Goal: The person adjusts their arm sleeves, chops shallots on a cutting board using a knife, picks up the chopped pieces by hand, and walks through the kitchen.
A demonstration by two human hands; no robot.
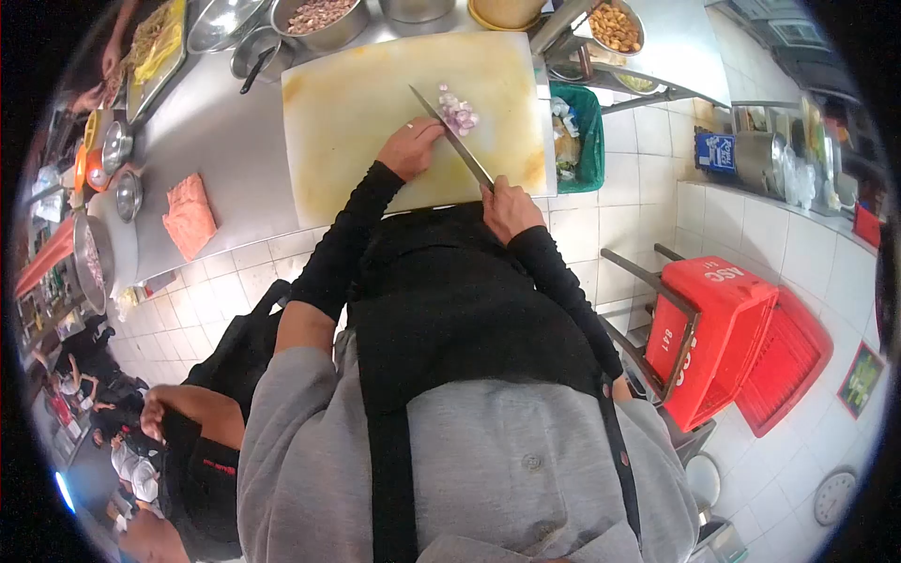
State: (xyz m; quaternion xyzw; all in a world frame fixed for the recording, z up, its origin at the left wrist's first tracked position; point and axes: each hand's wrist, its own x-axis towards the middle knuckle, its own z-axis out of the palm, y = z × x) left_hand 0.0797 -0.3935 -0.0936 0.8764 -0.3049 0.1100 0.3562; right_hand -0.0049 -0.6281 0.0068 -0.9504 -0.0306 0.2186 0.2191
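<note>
Head view: right hand (511, 210), fingers curled, grips the knife (458, 147); left hand (410, 150), fingers bunched, lies beside it.

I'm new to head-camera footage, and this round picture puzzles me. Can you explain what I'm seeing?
There's no machine here, just a person working with two bare hands. The one picture comes from a camera worn on the head, looking forward and down, so the black apron fills the middle. The right hand holds a knife. The left hand is at the blade; whether it touches is hard to tell. Chopped onion lies beside the blade on a cutting board, which rests on a metal table.
</note>
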